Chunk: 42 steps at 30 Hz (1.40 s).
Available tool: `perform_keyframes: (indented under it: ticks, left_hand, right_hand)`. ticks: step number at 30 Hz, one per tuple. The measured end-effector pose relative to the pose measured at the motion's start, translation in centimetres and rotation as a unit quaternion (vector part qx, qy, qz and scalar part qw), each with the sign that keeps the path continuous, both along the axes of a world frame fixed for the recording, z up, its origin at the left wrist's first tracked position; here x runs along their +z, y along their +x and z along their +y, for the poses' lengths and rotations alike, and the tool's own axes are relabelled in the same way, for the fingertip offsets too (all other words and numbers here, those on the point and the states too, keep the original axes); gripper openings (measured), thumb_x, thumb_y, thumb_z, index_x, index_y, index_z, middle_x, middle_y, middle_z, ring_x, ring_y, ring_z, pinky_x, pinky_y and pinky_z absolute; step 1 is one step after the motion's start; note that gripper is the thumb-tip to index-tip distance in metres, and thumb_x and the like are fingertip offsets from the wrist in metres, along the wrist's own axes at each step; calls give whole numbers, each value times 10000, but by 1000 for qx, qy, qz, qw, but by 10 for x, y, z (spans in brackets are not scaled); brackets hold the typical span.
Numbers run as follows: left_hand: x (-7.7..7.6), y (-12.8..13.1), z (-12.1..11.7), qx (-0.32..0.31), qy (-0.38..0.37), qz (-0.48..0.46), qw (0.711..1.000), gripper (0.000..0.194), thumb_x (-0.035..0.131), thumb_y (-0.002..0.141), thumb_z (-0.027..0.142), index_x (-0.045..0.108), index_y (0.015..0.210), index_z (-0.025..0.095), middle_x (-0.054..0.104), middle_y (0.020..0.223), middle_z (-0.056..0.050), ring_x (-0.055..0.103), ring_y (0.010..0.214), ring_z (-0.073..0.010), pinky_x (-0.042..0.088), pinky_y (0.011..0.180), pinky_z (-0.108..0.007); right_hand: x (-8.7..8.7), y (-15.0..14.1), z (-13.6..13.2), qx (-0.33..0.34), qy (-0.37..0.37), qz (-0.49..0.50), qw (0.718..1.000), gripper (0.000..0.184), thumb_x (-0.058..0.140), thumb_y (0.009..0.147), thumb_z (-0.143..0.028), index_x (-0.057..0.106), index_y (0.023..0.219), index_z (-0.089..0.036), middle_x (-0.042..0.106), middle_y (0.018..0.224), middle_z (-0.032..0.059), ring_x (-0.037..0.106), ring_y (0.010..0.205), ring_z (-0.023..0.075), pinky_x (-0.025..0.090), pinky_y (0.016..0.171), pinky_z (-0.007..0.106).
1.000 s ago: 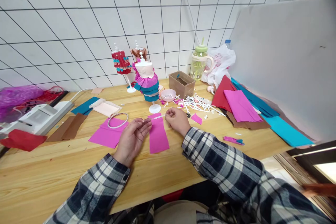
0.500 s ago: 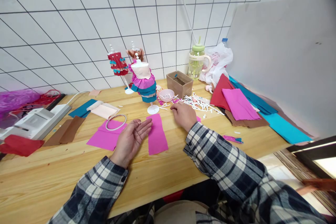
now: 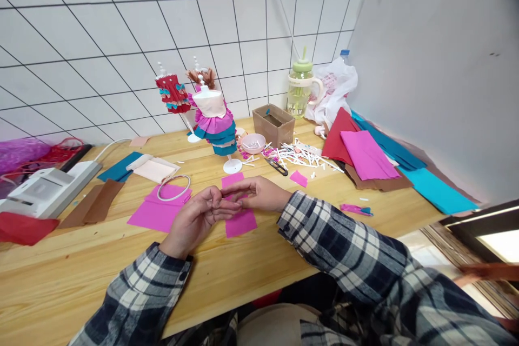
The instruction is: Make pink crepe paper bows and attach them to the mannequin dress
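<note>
Over a magenta paper strip, my two hands meet at the fingertips. My left hand is turned palm up, its thumb and index finger pinched together and the other fingers stretched out. Whether something small lies in that pinch I cannot make out. From the right, my right hand reaches in with extended fingers that touch the left fingers; nothing shows in it. A black-handled craft knife lies beyond it, beside a small magenta scrap. Behind the strip stands a mini dress form in ruffled magenta and teal paper.
A tape-like white ring lies on magenta paper at left. White paper bits are strewn by a pink bowl and cardboard box. Coloured paper sheets are stacked at right. A power strip sits far left.
My right hand has moved left from the paper bits to my left fingers. The craft knife and magenta scrap are uncovered. The view has shifted slightly.
</note>
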<state>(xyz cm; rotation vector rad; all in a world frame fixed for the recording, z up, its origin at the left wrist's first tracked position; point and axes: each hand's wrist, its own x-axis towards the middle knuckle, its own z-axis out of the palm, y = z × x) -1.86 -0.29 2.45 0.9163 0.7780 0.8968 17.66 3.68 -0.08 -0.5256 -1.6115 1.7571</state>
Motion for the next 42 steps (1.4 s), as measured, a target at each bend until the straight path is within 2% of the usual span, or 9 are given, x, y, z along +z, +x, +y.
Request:
perform_keyframes:
  ticks: [3, 6, 11, 15, 18, 24, 34, 39, 42]
  left_hand:
    - [2, -4, -3, -20, 6, 4, 1000, 161, 671, 687, 265, 543, 652, 173, 734, 721, -113, 712, 710, -255, 538, 660, -343]
    - [2, -5, -6, -41, 19, 19, 999, 235, 707, 650, 334, 537, 614, 177, 728, 701, -128, 697, 659, -272, 526, 647, -379]
    - [0, -2, -5, -36, 49, 32, 998, 169, 687, 697, 311, 579, 708, 182, 706, 700, -94, 669, 661, -237, 507, 637, -345]
    - [-2, -3, 0, -27, 95, 47, 994, 139, 657, 731, 295, 608, 752, 167, 656, 682, -61, 606, 636, -183, 476, 607, -288]
    - [-5, -5, 3, -24, 127, 76, 989, 136, 648, 736, 291, 617, 744, 159, 620, 631, -42, 566, 594, -166, 448, 580, -278]
    - [-8, -7, 4, -23, 179, 135, 974, 123, 634, 760, 289, 623, 723, 172, 597, 587, -20, 544, 572, -158, 428, 575, -277]
    - [-4, -8, 5, -33, 235, 238, 942, 103, 616, 741, 261, 636, 672, 187, 595, 576, -20, 541, 564, -160, 420, 558, -259]
    - [1, -4, 3, -30, 253, 259, 932, 72, 606, 710, 221, 634, 650, 191, 595, 569, -19, 544, 561, -164, 422, 557, -258]
    - [1, -5, 2, -26, 268, 263, 926, 64, 607, 723, 221, 630, 673, 191, 598, 591, -21, 553, 572, -168, 435, 567, -263]
  right_hand:
    - [-1, -3, -3, 1, -70, 19, 997, 379, 684, 678, -155, 677, 1056, -165, 710, 1030, 65, 665, 859, 142, 520, 721, 240]
    - [-1, -8, -7, 1, -112, 7, 994, 364, 664, 686, -154, 667, 1050, -170, 706, 993, 58, 636, 726, 111, 479, 567, 184]
    - [7, -15, -14, -86, -80, -8, 993, 191, 612, 742, -128, 686, 916, -156, 683, 789, 6, 615, 727, 98, 485, 677, 200]
    - [9, -14, -14, -144, -31, -38, 988, 144, 597, 758, -144, 694, 864, -157, 674, 772, 0, 597, 727, 108, 475, 695, 223]
    - [7, -12, -13, -137, -21, -42, 989, 121, 627, 764, -218, 701, 830, -149, 686, 785, 4, 603, 749, 117, 464, 712, 230]
    - [6, -10, -13, -114, -13, -84, 990, 259, 718, 701, -380, 720, 787, -135, 695, 736, 11, 590, 678, 122, 443, 652, 233]
    - [3, -11, -12, -74, -30, -60, 995, 212, 752, 654, -312, 735, 788, -149, 702, 712, -2, 609, 671, 119, 461, 649, 227]
    - [4, -11, -13, -56, -35, -70, 995, 157, 739, 650, -275, 713, 737, -147, 680, 665, -25, 572, 624, 99, 430, 602, 204]
    - [5, -12, -13, -63, -67, -63, 994, 94, 706, 651, -221, 666, 685, -143, 640, 638, -41, 539, 603, 82, 412, 591, 193]
